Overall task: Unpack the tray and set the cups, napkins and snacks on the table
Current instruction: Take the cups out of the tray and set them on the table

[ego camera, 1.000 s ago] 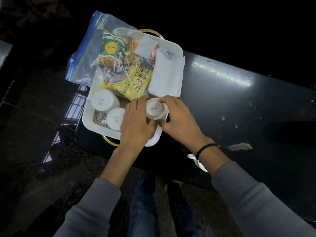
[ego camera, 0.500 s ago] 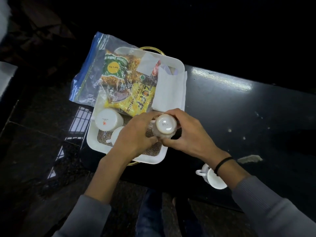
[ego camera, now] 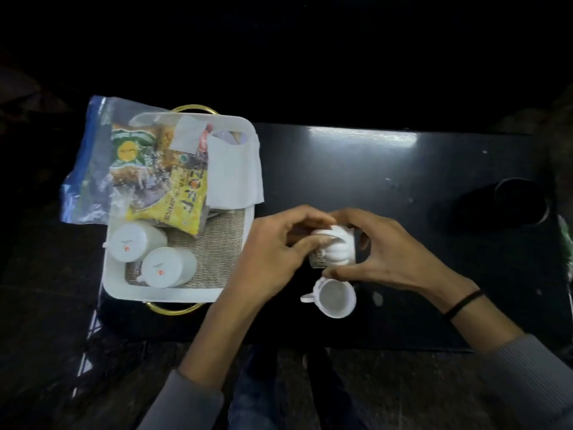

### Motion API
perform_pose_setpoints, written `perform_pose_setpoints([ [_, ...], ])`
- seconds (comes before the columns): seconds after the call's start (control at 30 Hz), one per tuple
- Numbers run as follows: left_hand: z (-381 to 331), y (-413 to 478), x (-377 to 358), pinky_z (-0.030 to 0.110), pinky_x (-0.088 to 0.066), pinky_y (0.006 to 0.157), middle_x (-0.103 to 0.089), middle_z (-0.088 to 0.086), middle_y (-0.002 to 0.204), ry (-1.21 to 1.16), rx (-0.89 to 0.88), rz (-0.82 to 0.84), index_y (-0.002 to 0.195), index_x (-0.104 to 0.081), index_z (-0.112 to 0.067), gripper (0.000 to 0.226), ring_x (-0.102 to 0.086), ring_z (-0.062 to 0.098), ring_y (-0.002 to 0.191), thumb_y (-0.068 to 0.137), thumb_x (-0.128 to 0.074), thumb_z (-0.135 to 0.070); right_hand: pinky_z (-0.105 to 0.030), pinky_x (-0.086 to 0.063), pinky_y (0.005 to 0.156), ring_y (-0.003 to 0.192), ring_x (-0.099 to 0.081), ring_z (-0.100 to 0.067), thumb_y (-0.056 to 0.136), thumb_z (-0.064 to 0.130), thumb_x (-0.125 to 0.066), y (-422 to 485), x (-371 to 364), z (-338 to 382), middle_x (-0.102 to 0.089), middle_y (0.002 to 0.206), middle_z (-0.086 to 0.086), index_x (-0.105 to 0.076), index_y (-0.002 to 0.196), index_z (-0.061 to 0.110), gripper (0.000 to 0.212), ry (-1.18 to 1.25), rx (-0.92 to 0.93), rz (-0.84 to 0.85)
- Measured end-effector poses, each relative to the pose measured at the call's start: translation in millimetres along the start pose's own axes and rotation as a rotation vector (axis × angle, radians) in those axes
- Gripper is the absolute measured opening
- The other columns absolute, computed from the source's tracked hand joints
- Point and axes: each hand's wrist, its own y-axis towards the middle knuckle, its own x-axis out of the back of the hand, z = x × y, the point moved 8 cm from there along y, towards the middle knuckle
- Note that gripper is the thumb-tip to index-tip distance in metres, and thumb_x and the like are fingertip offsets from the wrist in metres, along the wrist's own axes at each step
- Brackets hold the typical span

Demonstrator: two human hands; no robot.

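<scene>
- Both hands are meeting over the black counter [ego camera: 403,169], just right of the white tray [ego camera: 161,294], and between them they are holding a small white ribbed cup [ego camera: 336,248].
- The left hand [ego camera: 266,256] is gripping the cup from its left side, fingers curled over the top and near side.
- The right hand [ego camera: 390,252] is cupping the same cup from the right, thumb below and fingers arching over it; a black band [ego camera: 463,301] is circling that wrist.
- The held cup is lying tilted on its side; whether it is touching the counter I cannot tell.
- A second white cup [ego camera: 336,297] is standing upright on the counter just below the held one, mouth up, handle pointing left.
- Two more white cups are sitting upside down in the near left part of the tray: one [ego camera: 133,242] against the left wall, the other [ego camera: 167,266] just beside it, nearer the front.
- They are resting on a woven mat [ego camera: 217,243] that is lining the tray floor.
- A clear zip bag of snacks [ego camera: 102,162] is lying across the far left of the tray and hanging over its left edge, with green and yellow packets [ego camera: 173,187] showing inside.
- White napkins [ego camera: 234,172] are lying in the far right corner of the tray, draping over its right rim.
- Gold handles are showing at the far end [ego camera: 195,107] and near end [ego camera: 173,308] of the tray.
- Grey sleeves [ego camera: 189,401] are covering both forearms.
</scene>
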Motion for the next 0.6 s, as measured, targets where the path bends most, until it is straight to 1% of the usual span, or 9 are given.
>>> perform_pose_setpoints([
  [0.07, -15, 4, -38, 0.026, -0.059, 0.088, -0.079, -0.005, 0.095, 0.076, -0.069, 0.093, 0.1, -0.078, -0.012, 0.019, -0.074, 0.004, 0.091, 0.083, -0.078, -0.003, -0.014, -0.047, 0.081, 0.1, -0.06, 0.004, 0.07, 0.043, -0.089, -19, 10, -17, -0.06, 0.113, 0.025, -0.058, 0.124, 0.036, 0.062, -0.05, 0.005, -0.011],
  [0.13, -25, 7, -72, 0.03, -0.056, 0.09, -0.078, -0.006, 0.098, 0.167, -0.121, 0.181, 0.101, -0.078, -0.012, 0.021, -0.072, 0.004, 0.094, 0.083, -0.077, -0.002, -0.02, -0.049, 0.08, 0.095, -0.06, 0.0, 0.07, 0.038, -0.088, -41, 21, -36, -0.059, 0.109, 0.019, -0.062, 0.122, 0.027, 0.059, -0.076, -0.019, -0.041],
  [0.2, -30, 7, -96, 0.028, -0.051, 0.093, -0.075, -0.009, 0.102, 0.254, -0.15, 0.229, 0.105, -0.076, -0.015, 0.023, -0.067, 0.005, 0.1, 0.084, -0.077, -0.006, -0.024, -0.049, 0.076, 0.091, -0.06, -0.005, 0.069, 0.033, -0.088, -63, 27, -57, -0.059, 0.104, 0.013, -0.063, 0.117, 0.024, 0.056, -0.076, -0.073, -0.086],
  [0.23, -29, 6, -105, 0.027, -0.049, 0.094, -0.073, -0.01, 0.104, 0.291, -0.149, 0.242, 0.107, -0.075, -0.018, 0.024, -0.064, 0.005, 0.103, 0.085, -0.076, -0.009, -0.024, -0.047, 0.075, 0.091, -0.06, -0.007, 0.067, 0.031, -0.089, -74, 29, -67, -0.059, 0.104, 0.01, -0.063, 0.115, 0.024, 0.055, -0.074, -0.105, -0.112],
  [0.3, -22, 6, -116, 0.033, -0.048, 0.094, -0.07, -0.013, 0.107, 0.404, -0.119, 0.251, 0.11, -0.073, -0.024, 0.021, -0.06, 0.007, 0.107, 0.089, -0.072, -0.021, -0.019, -0.044, 0.076, 0.091, -0.059, -0.008, 0.065, 0.026, -0.091, -94, 30, -88, -0.058, 0.105, 0.008, -0.062, 0.113, 0.026, 0.056, -0.06, -0.161, -0.166],
  [0.37, -8, 4, -118, 0.038, -0.049, 0.093, -0.069, -0.014, 0.11, 0.556, -0.068, 0.248, 0.112, -0.07, -0.027, 0.019, -0.058, 0.009, 0.11, 0.094, -0.066, -0.03, -0.01, -0.042, 0.077, 0.093, -0.059, -0.007, 0.063, 0.024, -0.093, -109, 26, -106, -0.058, 0.108, 0.005, -0.064, 0.115, 0.024, 0.059, -0.04, -0.208, -0.186],
  [0.4, 0, 2, -118, 0.039, -0.049, 0.093, -0.068, -0.013, 0.11, 0.611, -0.041, 0.251, 0.112, -0.07, -0.027, 0.019, -0.058, 0.011, 0.111, 0.094, -0.065, -0.031, -0.01, -0.043, 0.079, 0.095, -0.059, -0.008, 0.063, 0.025, -0.093, -114, 22, -114, -0.059, 0.11, 0.004, -0.064, 0.116, 0.022, 0.06, -0.03, -0.227, -0.185],
  [0.5, 23, -7, -116, 0.039, -0.047, 0.097, -0.069, -0.012, 0.114, 0.719, 0.031, 0.268, 0.114, -0.069, -0.027, 0.022, -0.057, 0.011, 0.114, 0.094, -0.065, -0.034, -0.019, -0.047, 0.085, 0.101, -0.061, -0.008, 0.064, 0.027, -0.094, -124, 11, -127, -0.06, 0.114, 0.006, -0.065, 0.118, 0.022, 0.061, 0.044, -0.247, -0.201],
  [0.6, 38, -17, -113, 0.036, -0.043, 0.103, -0.068, -0.014, 0.119, 0.774, 0.055, 0.277, 0.117, -0.069, -0.028, 0.029, -0.055, 0.009, 0.118, 0.091, -0.068, -0.04, -0.017, -0.046, 0.087, 0.105, -0.06, -0.005, 0.066, 0.029, -0.094, -126, 0, -132, -0.061, 0.117, 0.012, -0.064, 0.12, 0.025, 0.062, 0.106, -0.245, -0.227],
])
